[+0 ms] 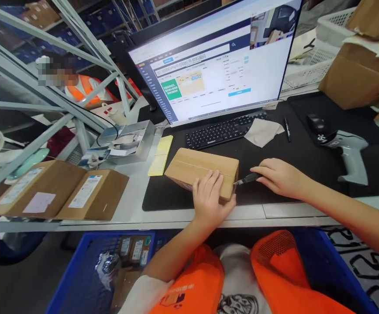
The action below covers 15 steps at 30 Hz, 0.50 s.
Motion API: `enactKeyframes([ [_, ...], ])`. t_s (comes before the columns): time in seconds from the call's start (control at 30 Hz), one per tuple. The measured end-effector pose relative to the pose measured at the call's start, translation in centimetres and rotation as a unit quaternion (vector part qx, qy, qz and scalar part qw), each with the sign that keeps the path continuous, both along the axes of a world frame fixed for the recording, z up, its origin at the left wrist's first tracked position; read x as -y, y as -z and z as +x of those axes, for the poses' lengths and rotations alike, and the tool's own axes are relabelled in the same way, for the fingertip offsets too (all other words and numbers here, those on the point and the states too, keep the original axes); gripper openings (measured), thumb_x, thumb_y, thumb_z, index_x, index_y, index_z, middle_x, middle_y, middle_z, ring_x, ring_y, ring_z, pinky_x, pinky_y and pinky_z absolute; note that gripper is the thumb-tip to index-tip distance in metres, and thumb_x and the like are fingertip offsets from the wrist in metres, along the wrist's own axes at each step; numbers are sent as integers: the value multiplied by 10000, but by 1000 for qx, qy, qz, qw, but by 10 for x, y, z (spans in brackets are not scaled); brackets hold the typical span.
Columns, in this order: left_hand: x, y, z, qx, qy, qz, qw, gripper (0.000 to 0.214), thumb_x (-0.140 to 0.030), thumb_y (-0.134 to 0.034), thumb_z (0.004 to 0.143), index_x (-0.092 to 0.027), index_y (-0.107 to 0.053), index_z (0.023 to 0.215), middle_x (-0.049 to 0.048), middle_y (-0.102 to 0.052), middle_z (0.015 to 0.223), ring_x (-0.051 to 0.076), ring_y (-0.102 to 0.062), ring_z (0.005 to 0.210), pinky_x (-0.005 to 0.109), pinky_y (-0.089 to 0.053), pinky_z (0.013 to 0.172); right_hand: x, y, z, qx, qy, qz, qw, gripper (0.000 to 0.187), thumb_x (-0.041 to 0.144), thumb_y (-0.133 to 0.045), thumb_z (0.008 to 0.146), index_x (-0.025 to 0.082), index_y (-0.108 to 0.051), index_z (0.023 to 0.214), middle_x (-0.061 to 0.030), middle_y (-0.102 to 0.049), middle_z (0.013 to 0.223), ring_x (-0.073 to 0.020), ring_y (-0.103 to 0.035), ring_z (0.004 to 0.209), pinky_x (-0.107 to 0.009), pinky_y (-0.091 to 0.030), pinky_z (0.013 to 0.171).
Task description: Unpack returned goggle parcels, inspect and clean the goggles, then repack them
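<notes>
A closed brown cardboard box (189, 163) lies on the black desk mat (166, 196), a seam running along its top. My left hand (211, 198) rests over the near right part of the box, fingers on its top and thumb at the right end. In my right hand (276, 176) is a utility knife (249, 178) with a dark handle, gripped between thumb and fingers. The knife's tip meets the right end of the box, close to my left thumb.
Behind the box stand a keyboard (222, 129) and a monitor (209, 65). A barcode scanner (349, 152) lies at right. Yellow notes (161, 156) and two labelled boxes (93, 196) are at left. Below the desk sits a blue crate (74, 261). A person in an orange vest (84, 89) is beyond the frame.
</notes>
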State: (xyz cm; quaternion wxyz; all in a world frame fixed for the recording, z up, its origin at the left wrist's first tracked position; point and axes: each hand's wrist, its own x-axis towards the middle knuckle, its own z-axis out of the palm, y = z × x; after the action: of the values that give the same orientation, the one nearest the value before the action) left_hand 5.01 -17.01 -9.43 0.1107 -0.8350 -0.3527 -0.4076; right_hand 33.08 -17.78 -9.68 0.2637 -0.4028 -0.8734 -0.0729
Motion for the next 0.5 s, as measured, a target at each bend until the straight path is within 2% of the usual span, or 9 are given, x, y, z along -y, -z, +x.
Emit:
enactKeyframes([
  [0.1,-1,1,2,-4,-4,2,1000,530,-361,-730,818,-135,-602,1280,185,-734,1257,322,-677,1222,478,-325,1175,-14,11,6,-10,-10,3,1000,301,297,-480,1047,115,-673,1190,-130,-661,979,-239,-618,846,-362,-499,760],
  [0.17,0,2,5,-5,-8,3,1000,536,-359,-728,820,-137,-596,1289,188,-734,1254,317,-681,1214,479,-323,1177,-30,18,19,-29,21,-18,999,320,326,-472,1044,131,-689,1175,-137,-668,979,-254,-631,865,-378,-513,790],
  [0.23,2,1,6,-7,-9,1,1000,548,-365,-733,822,-139,-589,1299,189,-733,1254,315,-680,1215,481,-315,1184,-47,23,38,-74,119,-42,989,353,358,-460,1032,134,-699,1164,-157,-680,1006,-292,-649,925,-419,-526,840],
  [0.33,4,-3,-7,-24,26,-26,999,584,-435,-735,848,-154,-569,1333,190,-715,1291,318,-649,1269,490,-306,1200,-59,24,56,-166,267,-86,945,380,396,-468,989,144,-702,1153,-178,-697,1093,-355,-649,1070,-495,-518,943],
  [0.37,1,-6,-18,-33,57,-49,997,596,-469,-719,865,-170,-557,1354,185,-697,1326,318,-625,1308,494,-323,1199,-55,21,55,-198,285,-107,931,381,409,-478,973,153,-704,1143,-173,-703,1107,-361,-647,1095,-508,-511,969],
  [0.43,-11,-11,-47,-34,101,-91,990,603,-514,-688,888,-218,-535,1391,171,-626,1432,328,-528,1420,522,-352,1199,-36,12,38,-261,270,-175,910,381,449,-493,958,174,-706,1113,-144,-719,1061,-340,-671,1043,-496,-523,961],
  [0.47,-22,-12,-65,-18,100,-106,989,611,-519,-688,888,-241,-526,1407,166,-569,1496,345,-451,1482,552,-356,1201,-22,7,23,-295,247,-214,898,385,471,-494,963,182,-702,1111,-126,-724,1026,-318,-683,994,-477,-536,937],
  [0.5,-34,-13,-83,8,60,-113,992,633,-518,-712,872,-263,-521,1419,159,-493,1564,371,-352,1538,603,-321,1219,-6,1,6,-327,214,-259,883,396,494,-489,976,191,-696,1126,-108,-727,989,-293,-690,940,-453,-551,900],
])
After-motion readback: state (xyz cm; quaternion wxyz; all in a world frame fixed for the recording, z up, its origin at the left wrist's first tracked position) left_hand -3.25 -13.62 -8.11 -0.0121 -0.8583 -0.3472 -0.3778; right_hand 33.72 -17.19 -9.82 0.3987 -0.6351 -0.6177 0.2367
